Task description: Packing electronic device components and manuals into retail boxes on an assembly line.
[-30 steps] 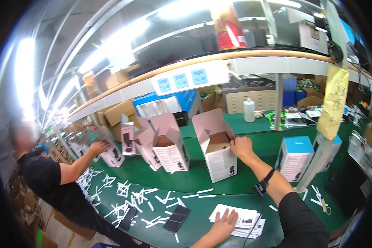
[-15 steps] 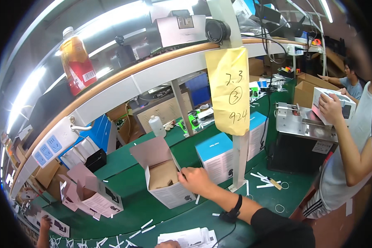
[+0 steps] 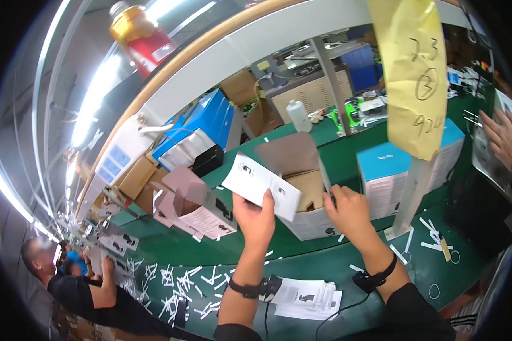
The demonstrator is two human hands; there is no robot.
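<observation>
My left hand (image 3: 255, 220) is closed on a white printed leaflet (image 3: 263, 186), thumb on top, held up beside an open carton. That carton (image 3: 312, 226) is white outside, with its lid raised at the back and a brown cardboard insert (image 3: 309, 187) inside. My right hand (image 3: 350, 211) grips the right edge of the carton, fingers curled at the rim. Below, between my forearms, a stack of printed leaflets (image 3: 304, 296) lies on the green table. Each wrist wears a black strap with a cable.
Another open carton (image 3: 207, 220) stands to the left. Blue-topped boxes (image 3: 384, 165) stand at the right, behind a metal post (image 3: 411, 199) with yellow paper (image 3: 416, 85). White strips (image 3: 185, 284) litter the table. A co-worker (image 3: 91, 290) works at far left; another person's hand (image 3: 500, 136) shows at right.
My left hand has risen from the leaflet stack to the carton with a leaflet in it. My right hand stays at the carton's edge. The view has swung left.
</observation>
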